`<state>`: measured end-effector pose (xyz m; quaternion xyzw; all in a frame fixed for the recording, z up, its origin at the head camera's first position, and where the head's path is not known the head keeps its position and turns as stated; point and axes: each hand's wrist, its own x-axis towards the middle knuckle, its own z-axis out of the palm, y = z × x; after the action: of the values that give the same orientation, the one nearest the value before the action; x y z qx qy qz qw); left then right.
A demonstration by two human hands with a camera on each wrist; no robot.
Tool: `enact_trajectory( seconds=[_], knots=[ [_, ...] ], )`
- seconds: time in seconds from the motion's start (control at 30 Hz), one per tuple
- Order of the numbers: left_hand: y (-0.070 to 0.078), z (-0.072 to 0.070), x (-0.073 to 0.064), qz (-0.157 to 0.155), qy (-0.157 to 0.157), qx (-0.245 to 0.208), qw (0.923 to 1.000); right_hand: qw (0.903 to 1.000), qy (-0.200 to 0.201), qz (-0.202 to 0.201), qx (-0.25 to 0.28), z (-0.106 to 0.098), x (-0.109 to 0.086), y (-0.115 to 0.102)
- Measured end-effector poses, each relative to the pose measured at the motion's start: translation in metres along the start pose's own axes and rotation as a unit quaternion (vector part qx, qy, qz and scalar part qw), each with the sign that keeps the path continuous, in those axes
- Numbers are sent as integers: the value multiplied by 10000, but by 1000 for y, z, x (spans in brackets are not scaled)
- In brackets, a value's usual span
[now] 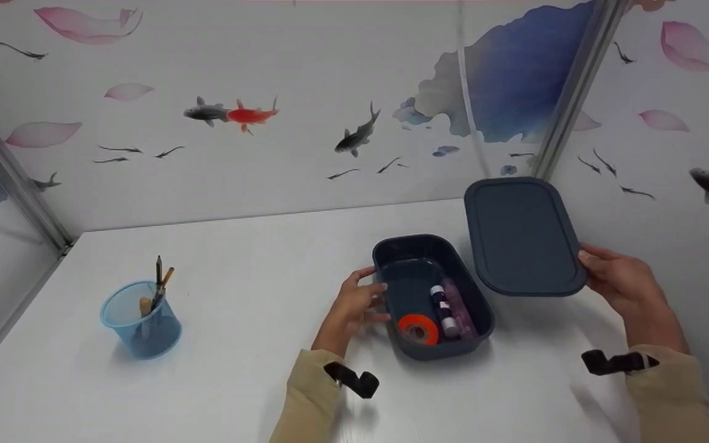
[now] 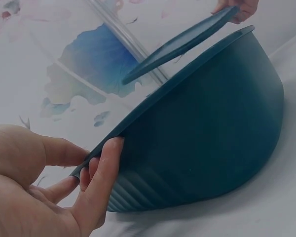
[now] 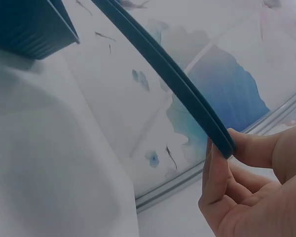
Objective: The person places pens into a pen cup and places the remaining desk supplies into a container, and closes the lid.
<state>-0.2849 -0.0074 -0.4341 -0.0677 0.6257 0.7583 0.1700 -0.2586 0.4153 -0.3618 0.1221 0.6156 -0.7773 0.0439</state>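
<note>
A dark blue rectangular box (image 1: 407, 286) stands uncovered on the table. Inside are an orange roll of tape (image 1: 418, 329), a purple-and-white stick (image 1: 445, 311) resembling a glue stick, and a translucent purple item (image 1: 460, 309). My left hand (image 1: 354, 301) holds the box at its left side; in the left wrist view, thumb and fingers (image 2: 101, 177) pinch it near the rim. Raised to the right of the box is its matching lid (image 1: 524, 237). My right hand (image 1: 628, 283) grips the lid's right edge, thumb on one face and fingers (image 3: 217, 173) on the other.
On the left of the white table (image 1: 237, 369) stands a blue mesh pen cup (image 1: 148, 332) holding pencils (image 1: 162, 280) and other slim items. Printed wall panels (image 1: 305, 61) enclose the back and sides, joined by a metal post (image 1: 576, 92) behind the lid.
</note>
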Motion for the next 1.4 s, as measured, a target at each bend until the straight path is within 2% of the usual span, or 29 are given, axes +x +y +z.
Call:
enact_trajectory(
  seconds=[0.13,0.27,0.47,0.8,1.07,1.4],
  knots=[
    [-1,-1,0,9,-7,-8,10000,9993,-142,26,349,12,0,-3],
    [-1,-1,-1,-1,-16,-38,10000,9985,-235,119,474,26,1,-2],
    [-2,-2,-1,39,-85,-62,9999,9956,-696,103,620,46,3,1],
    [2,-3,-3,-21,-79,-39,10000,9937,-1033,74,421,86,7,3],
    [4,-3,-5,-71,-29,90,9999,9932,-1030,111,527,113,11,11],
    [4,-2,-7,-54,17,40,10000,9938,-1042,156,356,122,13,17]
  ],
)
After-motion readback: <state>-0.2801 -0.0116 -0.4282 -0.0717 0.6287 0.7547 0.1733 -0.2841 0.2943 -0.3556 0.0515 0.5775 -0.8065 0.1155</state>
